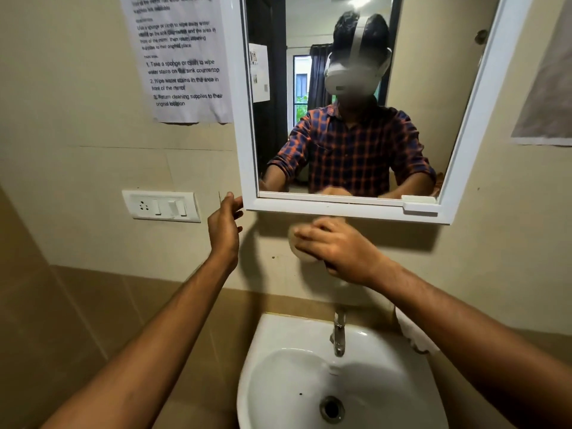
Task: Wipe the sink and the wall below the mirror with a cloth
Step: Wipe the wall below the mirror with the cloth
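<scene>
My right hand presses a pale cloth flat against the beige wall just under the white-framed mirror. Only the cloth's left part shows past my fingers, and it looks blurred. My left hand is raised beside the mirror's lower left corner, fingers apart, holding nothing, its fingertips near the frame. The white sink with a chrome tap and a drain sits below both arms.
A white switch and socket plate is on the wall left of my left hand. A printed paper sheet hangs above it. Another paper hangs at the right. Something white lies behind my right forearm.
</scene>
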Action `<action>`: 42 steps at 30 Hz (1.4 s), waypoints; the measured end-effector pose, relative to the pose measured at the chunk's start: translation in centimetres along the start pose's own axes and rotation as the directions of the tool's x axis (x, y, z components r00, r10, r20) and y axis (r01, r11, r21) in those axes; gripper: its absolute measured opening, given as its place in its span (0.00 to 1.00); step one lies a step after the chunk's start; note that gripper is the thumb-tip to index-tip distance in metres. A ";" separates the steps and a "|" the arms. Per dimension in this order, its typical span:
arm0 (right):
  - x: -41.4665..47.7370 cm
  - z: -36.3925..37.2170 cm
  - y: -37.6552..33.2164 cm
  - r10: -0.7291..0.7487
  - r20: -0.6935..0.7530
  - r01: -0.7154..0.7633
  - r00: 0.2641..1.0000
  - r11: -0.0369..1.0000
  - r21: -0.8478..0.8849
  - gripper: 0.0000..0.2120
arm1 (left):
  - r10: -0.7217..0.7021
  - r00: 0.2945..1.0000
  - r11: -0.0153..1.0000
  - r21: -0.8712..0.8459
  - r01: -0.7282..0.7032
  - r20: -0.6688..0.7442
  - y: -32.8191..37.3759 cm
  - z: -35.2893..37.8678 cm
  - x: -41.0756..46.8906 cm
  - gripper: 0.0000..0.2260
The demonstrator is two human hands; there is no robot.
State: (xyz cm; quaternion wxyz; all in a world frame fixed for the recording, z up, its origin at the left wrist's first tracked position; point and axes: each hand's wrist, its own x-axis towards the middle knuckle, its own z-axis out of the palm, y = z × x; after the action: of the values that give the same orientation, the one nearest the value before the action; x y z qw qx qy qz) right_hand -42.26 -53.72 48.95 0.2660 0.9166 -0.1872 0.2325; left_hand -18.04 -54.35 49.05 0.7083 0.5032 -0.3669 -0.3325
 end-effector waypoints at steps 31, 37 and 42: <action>-1.4 -3.0 4.1 0.119 -0.093 -0.118 0.989 0.993 0.017 0.24 | 0.334 0.940 0.891 0.350 -0.291 -0.068 -2.6 2.7 -1.3 0.33; -2.8 -0.1 3.5 0.058 0.073 -0.057 0.996 0.998 -0.010 0.26 | 0.330 0.942 0.888 0.356 -0.291 -0.055 -2.6 2.4 -0.9 0.35; -1.6 0.7 1.4 0.045 0.051 -0.048 0.998 0.997 0.059 0.25 | 0.340 0.940 0.887 0.340 -0.313 -0.021 -2.6 2.1 -0.9 0.30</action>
State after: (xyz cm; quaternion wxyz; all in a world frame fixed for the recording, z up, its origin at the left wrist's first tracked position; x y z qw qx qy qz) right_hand -43.96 -54.90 48.14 0.2281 0.9251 -0.2079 0.2214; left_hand -20.50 -55.30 46.87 0.6734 0.5590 -0.4683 -0.1214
